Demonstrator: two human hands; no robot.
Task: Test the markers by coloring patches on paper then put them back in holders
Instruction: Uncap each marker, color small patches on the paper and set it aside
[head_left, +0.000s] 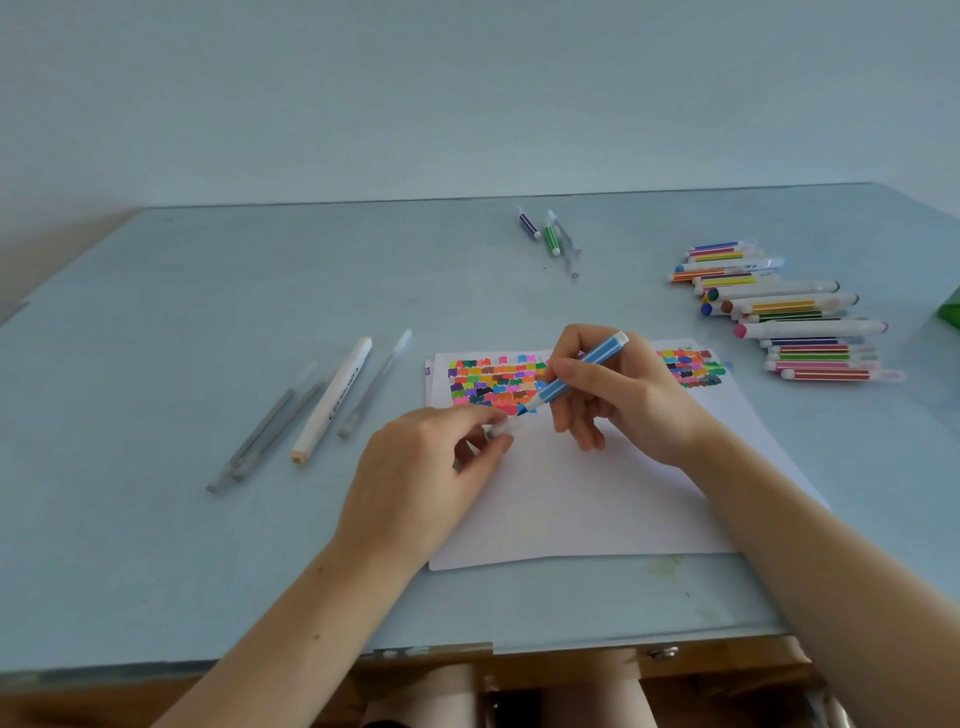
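Blue marker (576, 372): striped blue and white, held slanted in the right hand (618, 395), tip down over the paper (587, 499), just by the lowest colour patches
Right hand: closed round the marker's barrel, thumb and forefinger pinching it, other fingers curled over the sheet
Left hand (426, 467): fingertips pinched on a clear cap (501, 428), just beside the marker's tip; whether cap and tip touch, I cannot tell
Paper: white, lying near the table's (156, 545) front edge, right of middle; far end filled with rows of patches (496, 384), more patches at its far right corner
Marker pile (779, 306): many striped markers lying side by side, near the right edge, beyond the paper
Far markers: purple one (529, 224) and green one (552, 240), close together near the back edge
Pens (306, 410): a white one and some grey or clear ones, loose, left of the paper, well apart from it
Green thing (949, 309): at the right edge, cut off by the frame
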